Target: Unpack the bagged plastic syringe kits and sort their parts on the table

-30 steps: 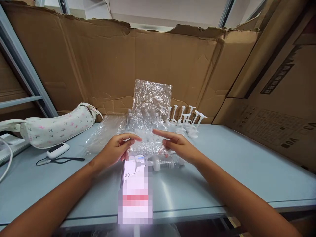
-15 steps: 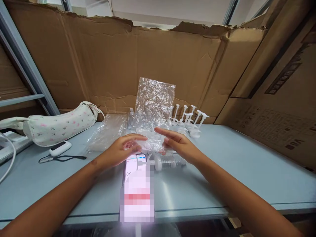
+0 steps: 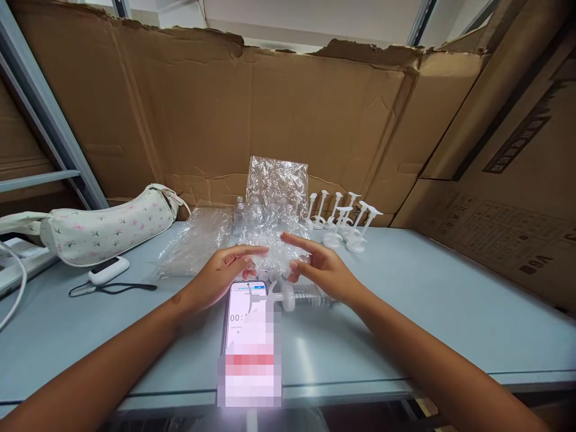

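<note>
My left hand (image 3: 222, 270) and my right hand (image 3: 321, 270) meet over a crumpled clear plastic bag (image 3: 275, 222) that stands on the light blue table (image 3: 427, 300). Both hands have their fingers curled onto the bag's lower part, pinching the film. Just below the hands lies a small clear bottle with a white pump head (image 3: 299, 295) on its side. A phone (image 3: 247, 336) with a lit screen lies flat in front of it, near the table's front edge.
Several white pump heads (image 3: 344, 219) stand behind the bag at the right, and small clear bottles (image 3: 240, 216) at its left. A flat plastic sheet (image 3: 198, 240), a floral pouch (image 3: 103, 231) and a small white device with a cord (image 3: 108, 270) lie left. Cardboard walls (image 3: 315, 120) surround the table.
Both hands have closed in on the bag's lower part and the bag's top has sunk and narrowed. The view has shifted slightly.
</note>
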A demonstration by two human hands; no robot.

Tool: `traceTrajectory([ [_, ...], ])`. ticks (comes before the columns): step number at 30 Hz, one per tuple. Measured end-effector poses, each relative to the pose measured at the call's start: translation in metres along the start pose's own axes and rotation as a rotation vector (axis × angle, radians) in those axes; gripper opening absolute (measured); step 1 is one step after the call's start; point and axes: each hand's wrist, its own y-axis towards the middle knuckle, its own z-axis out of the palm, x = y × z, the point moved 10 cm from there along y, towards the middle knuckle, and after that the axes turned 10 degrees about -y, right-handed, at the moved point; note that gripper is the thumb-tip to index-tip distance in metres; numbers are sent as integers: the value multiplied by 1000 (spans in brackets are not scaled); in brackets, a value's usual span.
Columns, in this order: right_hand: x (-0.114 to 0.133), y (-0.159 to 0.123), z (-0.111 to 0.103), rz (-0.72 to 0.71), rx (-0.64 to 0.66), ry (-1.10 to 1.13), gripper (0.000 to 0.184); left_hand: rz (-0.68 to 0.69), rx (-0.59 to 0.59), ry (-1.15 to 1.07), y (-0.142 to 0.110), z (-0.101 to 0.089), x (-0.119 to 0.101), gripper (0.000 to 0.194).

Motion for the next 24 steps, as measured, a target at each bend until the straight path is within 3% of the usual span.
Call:
traceTrajectory([
  [11, 5, 2, -3, 18, 24, -75, 57, 119, 55, 196, -4, -1, -25, 45],
  [14, 2, 3, -6, 8, 31, -114, 55, 141, 63, 230, -3, -9, -27, 47],
  [16, 2, 2, -11, -17, 32, -126, 54, 151, -10, 254, -2, -26, -29, 49],
  [18, 4, -1, -16, -41, 32, -208, 50, 148, -153, 299, -2, -53, -35, 49],
  [21, 14, -9, -14, -78, 78, -555, 46, 103, -395, 369, -9, -93, -48, 46],
  [24, 22, -18, 2, -127, 193, -848, 48, 61, -542, 425, -18, -118, -59, 46],
])
